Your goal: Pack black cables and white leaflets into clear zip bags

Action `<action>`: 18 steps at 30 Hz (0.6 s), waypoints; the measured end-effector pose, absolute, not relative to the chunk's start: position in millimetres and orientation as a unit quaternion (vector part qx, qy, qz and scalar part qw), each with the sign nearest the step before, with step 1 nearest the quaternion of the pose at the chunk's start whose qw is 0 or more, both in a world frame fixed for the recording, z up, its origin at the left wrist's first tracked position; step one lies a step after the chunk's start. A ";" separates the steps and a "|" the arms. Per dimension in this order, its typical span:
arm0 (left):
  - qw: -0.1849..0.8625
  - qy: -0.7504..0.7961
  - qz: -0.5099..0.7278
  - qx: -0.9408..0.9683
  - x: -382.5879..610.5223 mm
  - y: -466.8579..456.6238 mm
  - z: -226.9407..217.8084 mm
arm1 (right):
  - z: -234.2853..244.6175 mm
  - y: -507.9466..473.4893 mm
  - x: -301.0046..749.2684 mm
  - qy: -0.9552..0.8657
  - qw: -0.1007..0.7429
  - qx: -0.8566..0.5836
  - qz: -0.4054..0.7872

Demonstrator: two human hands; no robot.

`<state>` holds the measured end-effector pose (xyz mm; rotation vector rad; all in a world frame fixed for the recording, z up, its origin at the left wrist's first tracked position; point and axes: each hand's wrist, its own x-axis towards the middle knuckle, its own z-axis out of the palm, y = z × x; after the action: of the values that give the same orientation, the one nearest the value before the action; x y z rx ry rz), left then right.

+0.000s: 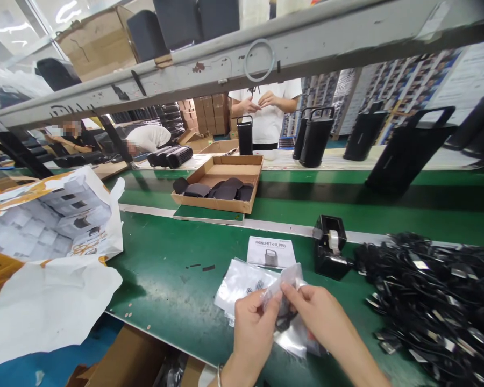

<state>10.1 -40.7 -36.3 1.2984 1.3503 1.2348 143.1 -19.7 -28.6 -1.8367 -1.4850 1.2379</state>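
Observation:
A small clear plastic bag (292, 274) is pinched between my two hands, with something black, apparently a coiled cable (284, 322), in its lower part. My left hand (253, 325) closes thumb and fingers on the bag's left side. On its right side, my right hand (317, 312) grips the bag near the top edge. More flat clear bags (240, 285) lie on the green bench beneath and left of my hands. Just beyond them is a printed leaflet (258, 258) marked "Thundertrail Pro".
A black tape dispenser (331, 260) stands beyond my right hand, beside a large heap of black cables (427, 301). A cardboard tray (246, 205) holds dark pieces. At left gapes a paper sack (113, 236). Black speakers (317, 141) and a co-worker (266, 118) are across the bench.

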 end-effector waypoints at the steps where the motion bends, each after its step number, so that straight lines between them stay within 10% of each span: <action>1: 0.427 0.549 0.500 0.516 9.6 -41.0 -35.7 | -27.1 -19.8 143.0 -0.553 0.228 -0.672 0.437; 18: 0.483 0.587 0.529 0.377 -97.3 -77.9 9.7 | -26.0 -7.3 155.7 -0.772 0.118 -0.594 0.192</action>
<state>-97.3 -77.9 9.7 0.9186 1.4301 1.2877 155.7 -7.3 -26.0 -1.7387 -2.2582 0.5607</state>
